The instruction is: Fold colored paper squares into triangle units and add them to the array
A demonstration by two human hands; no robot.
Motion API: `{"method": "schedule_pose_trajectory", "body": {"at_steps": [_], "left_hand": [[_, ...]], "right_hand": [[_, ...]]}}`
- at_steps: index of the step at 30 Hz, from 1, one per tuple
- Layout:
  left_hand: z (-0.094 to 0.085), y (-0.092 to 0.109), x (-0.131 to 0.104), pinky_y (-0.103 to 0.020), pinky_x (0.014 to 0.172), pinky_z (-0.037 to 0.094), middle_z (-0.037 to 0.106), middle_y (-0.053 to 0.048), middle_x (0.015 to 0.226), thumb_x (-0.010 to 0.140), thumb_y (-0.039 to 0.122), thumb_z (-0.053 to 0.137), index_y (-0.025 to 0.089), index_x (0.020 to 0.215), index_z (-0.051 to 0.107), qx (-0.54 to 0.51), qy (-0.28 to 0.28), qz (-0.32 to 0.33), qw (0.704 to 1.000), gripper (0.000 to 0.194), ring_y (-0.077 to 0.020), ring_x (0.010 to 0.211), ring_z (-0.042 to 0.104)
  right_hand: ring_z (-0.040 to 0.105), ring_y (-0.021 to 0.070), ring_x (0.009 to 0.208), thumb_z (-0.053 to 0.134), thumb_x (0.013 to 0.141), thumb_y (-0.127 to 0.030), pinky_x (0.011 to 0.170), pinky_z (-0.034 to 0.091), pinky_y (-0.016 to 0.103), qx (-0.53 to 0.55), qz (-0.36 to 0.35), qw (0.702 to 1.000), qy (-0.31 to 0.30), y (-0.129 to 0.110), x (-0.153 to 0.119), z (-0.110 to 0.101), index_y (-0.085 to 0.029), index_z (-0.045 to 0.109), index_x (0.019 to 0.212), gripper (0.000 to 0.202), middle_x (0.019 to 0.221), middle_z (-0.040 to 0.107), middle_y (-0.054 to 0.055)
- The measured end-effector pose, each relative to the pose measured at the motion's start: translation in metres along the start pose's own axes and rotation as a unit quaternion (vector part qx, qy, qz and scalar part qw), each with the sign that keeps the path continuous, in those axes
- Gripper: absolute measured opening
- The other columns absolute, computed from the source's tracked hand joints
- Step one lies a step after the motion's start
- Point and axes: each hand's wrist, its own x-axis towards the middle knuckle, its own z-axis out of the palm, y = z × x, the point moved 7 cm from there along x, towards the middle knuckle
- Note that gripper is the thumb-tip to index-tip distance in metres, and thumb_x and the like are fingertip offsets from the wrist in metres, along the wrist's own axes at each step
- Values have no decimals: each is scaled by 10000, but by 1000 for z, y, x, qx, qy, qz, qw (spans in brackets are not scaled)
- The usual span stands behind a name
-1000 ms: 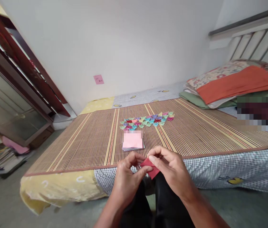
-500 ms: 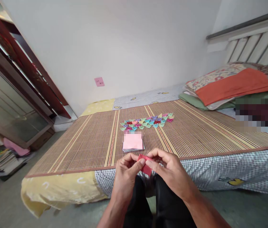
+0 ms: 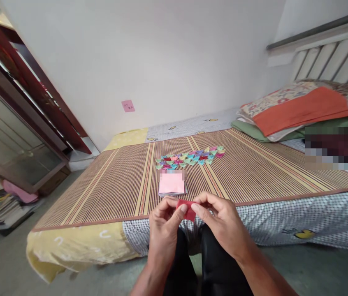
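Nearer than the pink paper stack (image 3: 172,183), the left hand (image 3: 162,224) and right hand (image 3: 226,222) are both pinching red paper (image 3: 189,213); colourful folded papers (image 3: 203,158) are lying beyond it.

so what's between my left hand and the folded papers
In the head view, a pink-topped paper stack on the striped mat lies between your left hand and the folded papers.

red paper (image 3: 189,214) | small, roughly rectangular | pinched by fingers (image 3: 204,213) both sides

Mat (image 3: 109,185); folded papers (image 3: 203,158), paper stack (image 3: 172,183) atop
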Motion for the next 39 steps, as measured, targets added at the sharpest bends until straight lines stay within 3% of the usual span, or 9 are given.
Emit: {"method": "schedule_pose_trajectory", "body": {"at_steps": [4, 10, 15, 21, 26, 29, 32, 36, 39], "left_hand": [[0, 5, 0, -288, 750, 498, 679, -21, 780, 835, 270, 801, 166, 762, 717, 32, 14, 32, 999, 153, -164, 753, 619], [4, -11, 0, -276, 781, 478, 698, -7, 768, 823, 256, 816, 172, 758, 693, -65, -10, -55, 996, 162, -145, 750, 597], [7, -11, 2, -267, 754, 463, 686, -8, 735, 797, 301, 838, 168, 744, 686, -79, -21, -69, 994, 209, -141, 721, 580], [8, -7, 5, -239, 617, 379, 609, 0, 652, 720, 371, 893, 147, 716, 680, 11, -135, -152, 979, 309, -114, 603, 496], [5, 2, 7, -264, 631, 370, 598, -16, 663, 770, 403, 849, 153, 699, 716, 96, -191, -131, 968, 292, -135, 628, 485], [3, 1, 8, -273, 665, 402, 628, -22, 677, 779, 396, 840, 158, 690, 731, 71, -147, -109, 980, 276, -147, 655, 520], [-2, -1, 9, -253, 655, 395, 613, -2, 668, 793, 340, 829, 163, 707, 747, 13, -45, -60, 997, 213, -129, 651, 501], [1, -16, 7, -222, 618, 395, 616, 3, 671, 723, 326, 882, 151, 703, 736, -113, 13, -107, 988, 228, -99, 612, 481], [4, -22, 7, -190, 572, 369, 579, 20, 618, 639, 304, 939, 137, 655, 692, -179, 30, -142, 973, 299, -74, 577, 460]], "right_hand": [[595, 162, 716, 609, 977, -313, 669, 459, 268, 10, -20, 1000, 4, 0, -1, -3, -193, 664, 817, 208, 763, 659, 6], [592, 165, 722, 596, 989, -325, 671, 455, 273, 5, -28, 1000, 2, 0, 1, -4, -201, 661, 823, 217, 771, 643, 2], [581, 159, 699, 603, 982, -323, 654, 446, 271, -7, -25, 1000, -4, -2, 1, -4, -202, 643, 811, 213, 745, 633, -6], [520, 141, 666, 582, 981, -287, 623, 408, 261, -33, -4, 995, -97, -6, 3, -3, -198, 586, 733, 263, 697, 569, -20], [469, 137, 666, 562, 995, -331, 608, 386, 259, -14, 9, 993, -117, -3, 9, -2, -197, 555, 721, 305, 693, 510, -24], [476, 132, 646, 602, 976, -370, 586, 393, 251, 8, 21, 996, -81, 4, 11, -2, -194, 575, 740, 296, 694, 529, -25], [518, 135, 645, 660, 936, -360, 588, 425, 246, 21, 28, 997, -70, 10, 11, 5, -181, 638, 782, 237, 704, 584, -19], [629, 181, 758, 689, 910, -287, 701, 505, 276, 17, 19, 997, -69, 15, 9, 15, -179, 750, 963, 136, 823, 709, 13], [675, 200, 804, 683, 914, -265, 744, 526, 285, 24, 7, 998, -61, 14, 7, 16, -177, 759, 970, 129, 847, 741, 24]]}}
